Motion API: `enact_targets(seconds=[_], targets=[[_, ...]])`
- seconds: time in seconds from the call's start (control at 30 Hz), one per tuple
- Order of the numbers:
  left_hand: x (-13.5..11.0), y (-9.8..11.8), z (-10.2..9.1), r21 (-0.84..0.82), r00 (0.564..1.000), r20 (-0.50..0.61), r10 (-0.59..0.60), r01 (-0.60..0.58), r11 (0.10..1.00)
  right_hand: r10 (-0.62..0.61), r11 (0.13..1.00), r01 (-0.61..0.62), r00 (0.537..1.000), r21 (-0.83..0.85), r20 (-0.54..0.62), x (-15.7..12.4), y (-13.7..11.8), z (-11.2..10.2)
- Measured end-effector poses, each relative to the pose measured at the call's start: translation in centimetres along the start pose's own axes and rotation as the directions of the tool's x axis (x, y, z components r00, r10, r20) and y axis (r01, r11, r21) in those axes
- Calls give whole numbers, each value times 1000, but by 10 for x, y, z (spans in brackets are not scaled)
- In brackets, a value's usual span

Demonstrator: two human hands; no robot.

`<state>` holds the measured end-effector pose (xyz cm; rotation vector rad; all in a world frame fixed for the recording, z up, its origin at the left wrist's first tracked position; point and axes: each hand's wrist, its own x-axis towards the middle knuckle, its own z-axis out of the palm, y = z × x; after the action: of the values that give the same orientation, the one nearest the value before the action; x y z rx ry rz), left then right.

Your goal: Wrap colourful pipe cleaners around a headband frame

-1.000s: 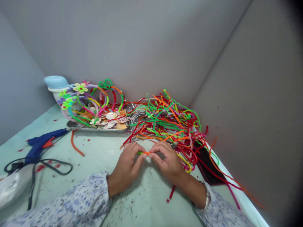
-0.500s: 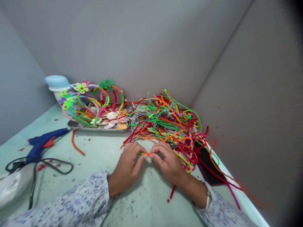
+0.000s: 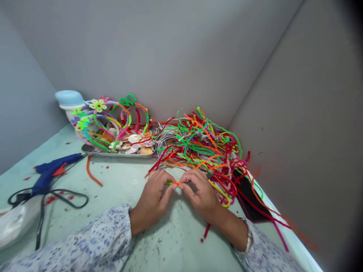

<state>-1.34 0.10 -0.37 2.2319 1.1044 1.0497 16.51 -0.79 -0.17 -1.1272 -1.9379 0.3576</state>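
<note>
head view. both hands low centre, resting on the pale green surface (image 3: 119,185), fingertips meeting.

left hand (image 3: 153,196): curled, thumb and forefinger pinching the green end of a short pipe cleaner piece (image 3: 172,183). right hand (image 3: 200,194): also curled, thumb and forefinger pinching the orange end of the same piece. the piece lies level between the two pinches, just above the surface, in front of the pile. both sleeves are pale with blue speckles; a metal wristband (image 3: 248,236) sits on the right wrist.

directly behind the hands: a loose pile of pipe cleaners (image 3: 204,147), red, green, orange, yellow and purple, tangled; its near strands touch the right hand's knuckles. under the pile's right edge lies a flat black object (image 3: 249,200); what it is cannot be told. a short red scrap (image 3: 206,229) lies beside the right forearm.

left of the pile: a metal tray (image 3: 119,155) holding shells (image 3: 136,141) and wrapped headbands (image 3: 113,117) with small flowers on them. behind the tray, a white container with a blue lid (image 3: 69,100). a loose orange strand (image 3: 92,173) lies in front of the tray.

far left: blue glue gun (image 3: 51,172) lying on its side, black cord (image 3: 65,196) looped near it. small red flecks are scattered on the surface.
</note>
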Motion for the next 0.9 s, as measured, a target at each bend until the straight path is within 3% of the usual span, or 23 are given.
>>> enact_targets(seconds=[0.37,0.6,0.9], targets=[[1,3,-1,22,999,8,34,-34,999,69,991,-81,992,109,109,1,0,-5],[1,0,0,25,1000,-6,27,-27,999,42,995,-44,999,88,21,0,1,-1],[0,2,-1,25,999,20,50,-51,998,85,983,-100,991,151,103,-1,1,-2]])
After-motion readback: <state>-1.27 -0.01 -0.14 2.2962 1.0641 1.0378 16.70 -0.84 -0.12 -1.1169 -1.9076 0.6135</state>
